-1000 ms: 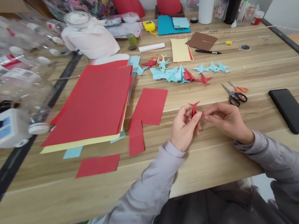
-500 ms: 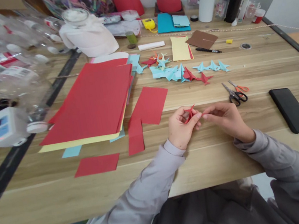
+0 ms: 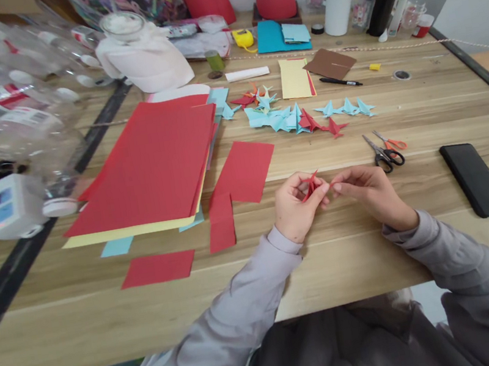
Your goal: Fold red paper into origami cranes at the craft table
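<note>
Head view: left hand (image 3: 295,209) and right hand (image 3: 371,195) pinch a red origami piece (image 3: 311,187) between their fingers above the desk (image 3: 334,280), apparently mid-shaping; blue paper cranes (image 3: 349,107) lie folded, red paper rectangles (image 3: 158,268) flat.

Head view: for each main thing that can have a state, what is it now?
Folded red paper: folded, held in the left hand, one end pinched by the right hand.
Large red sheets: flat, stacked.
Three light-blue paper birds: folded.
Black-handled scissors: lying down; full closure unclear.
Phone: lying flat, screen dark.
Pen: lying down.
</note>
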`<control>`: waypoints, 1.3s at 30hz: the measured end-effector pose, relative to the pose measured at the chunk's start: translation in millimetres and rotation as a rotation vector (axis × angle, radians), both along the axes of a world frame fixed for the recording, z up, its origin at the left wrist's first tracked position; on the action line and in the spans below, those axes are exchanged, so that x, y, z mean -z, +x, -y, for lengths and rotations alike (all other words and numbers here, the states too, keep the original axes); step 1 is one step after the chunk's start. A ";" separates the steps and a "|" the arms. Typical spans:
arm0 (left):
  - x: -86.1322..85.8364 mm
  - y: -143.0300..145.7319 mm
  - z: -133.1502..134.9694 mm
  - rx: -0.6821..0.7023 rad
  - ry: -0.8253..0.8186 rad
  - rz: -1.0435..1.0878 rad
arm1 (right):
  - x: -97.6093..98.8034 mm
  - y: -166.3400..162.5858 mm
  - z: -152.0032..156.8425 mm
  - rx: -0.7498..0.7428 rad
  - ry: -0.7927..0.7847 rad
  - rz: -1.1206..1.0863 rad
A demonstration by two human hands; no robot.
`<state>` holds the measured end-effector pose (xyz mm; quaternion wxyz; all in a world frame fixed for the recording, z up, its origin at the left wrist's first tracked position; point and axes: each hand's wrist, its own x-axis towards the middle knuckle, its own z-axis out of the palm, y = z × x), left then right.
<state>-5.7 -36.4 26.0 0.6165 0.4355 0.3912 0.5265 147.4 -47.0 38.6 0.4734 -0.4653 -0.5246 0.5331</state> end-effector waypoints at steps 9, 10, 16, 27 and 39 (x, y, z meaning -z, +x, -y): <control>-0.6 -2.2 0.0 0.055 0.051 -0.091 | -3.2 3.4 0.2 -0.064 -0.051 0.074; -0.5 -2.4 0.0 0.070 0.053 -0.102 | -2.1 3.9 -0.4 -0.080 -0.050 0.082; -1.3 -3.3 -0.5 0.117 0.026 -0.116 | 3.7 8.9 -4.8 -0.166 -0.022 0.190; 3.5 -3.9 -3.8 0.103 -0.014 -0.078 | 6.1 13.4 -7.3 -0.230 -0.093 0.104; 0.3 -4.6 -4.7 0.094 -0.038 -0.060 | 5.7 8.9 -6.4 -0.199 -0.076 0.125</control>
